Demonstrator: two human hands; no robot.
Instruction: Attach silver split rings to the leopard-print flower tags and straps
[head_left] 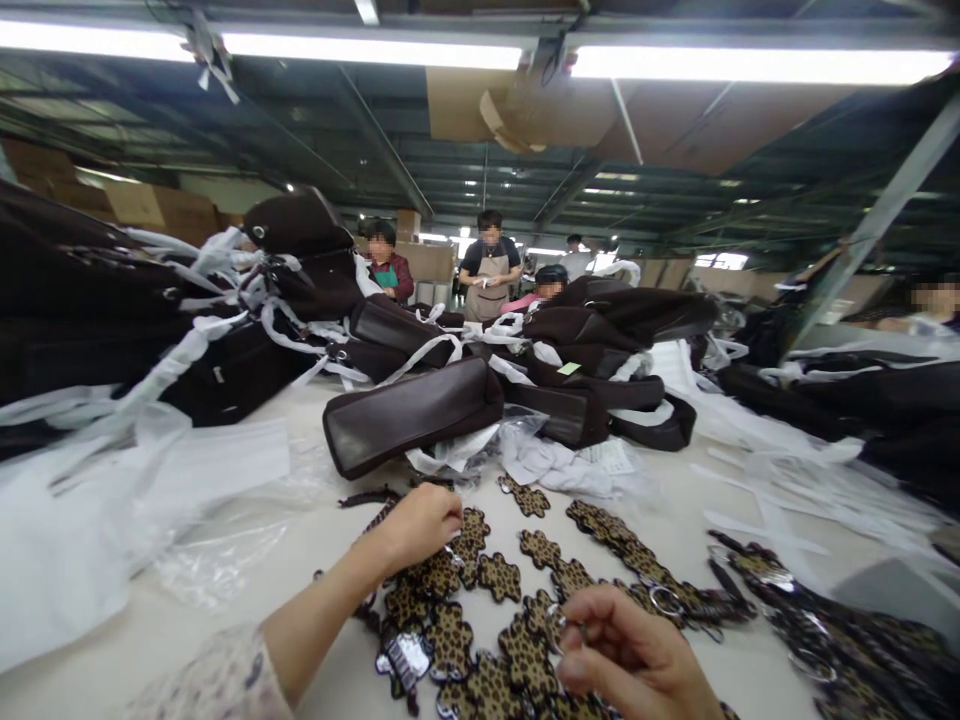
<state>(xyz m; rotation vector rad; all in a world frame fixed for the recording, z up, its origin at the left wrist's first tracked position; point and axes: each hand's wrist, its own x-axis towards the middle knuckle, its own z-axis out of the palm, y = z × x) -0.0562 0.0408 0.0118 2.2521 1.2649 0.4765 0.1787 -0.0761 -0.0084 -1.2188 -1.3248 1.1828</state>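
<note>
Leopard-print flower-shaped charms [499, 578] lie spread over the pale table between my hands. My left hand [424, 525] is over the far-left edge of the group, its fingers curled down and closed; what they hold, if anything, is hidden. Lower right, my right hand [630, 650] has thumb and fingers pinched at a silvery metal ring [555, 628] beside the charms. A strip of overlapping leopard charms [622, 540] with rings and dark braided cords lies beyond my right hand. A shiny silver piece with dark stripes [405, 657] rests among the charms at lower left.
Dark brown bags [412, 415] with white-wrapped straps are piled across the back. Clear plastic and white wrapping [217, 560] lie at left. More braided cords with rings [817, 630] heap at right. Several people [491, 265] are beyond the pile.
</note>
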